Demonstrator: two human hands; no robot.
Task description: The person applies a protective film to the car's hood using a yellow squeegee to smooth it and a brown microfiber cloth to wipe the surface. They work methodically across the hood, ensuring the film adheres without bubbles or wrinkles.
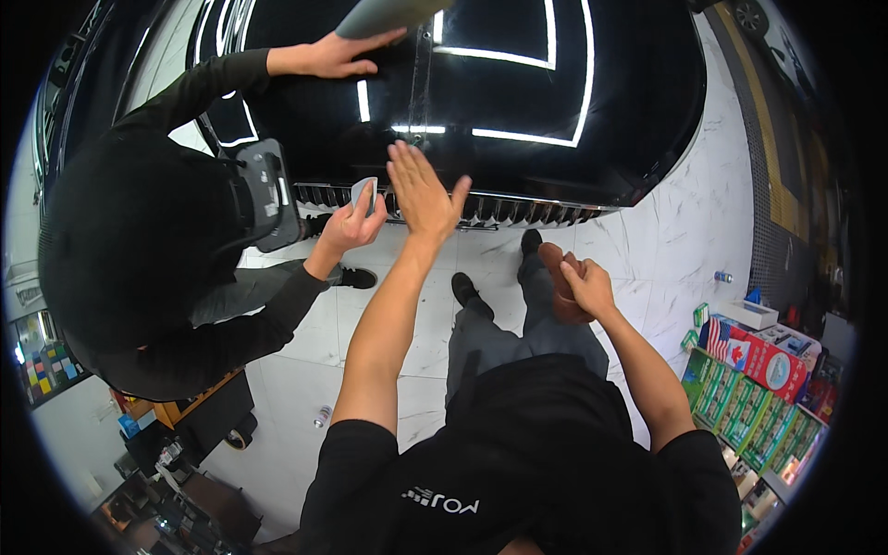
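My left hand (425,196) reaches forward with its fingers stretched out over the front of a glossy black car hood (518,102). Nothing is in it, and I cannot tell whether the fingertips touch the paint. At my right side, in front of my legs, my right hand (588,287) is closed on a soft brown cloth-like piece (557,277), bunched and hanging down. To the left a co-worker's hand (333,57) rests by a grey-green sheet (388,17) above the hood. The co-worker's other hand (350,225) pinches a small whitish piece (363,191) near my left hand.
The co-worker in a black cap (139,240) leans close on my left. Below the hood runs the car's slatted grille (518,211). Stacked colourful boxes (758,379) stand at the right. A small can (323,416) is on the marble-patterned floor (305,370), with a dark cart (217,416) beyond it.
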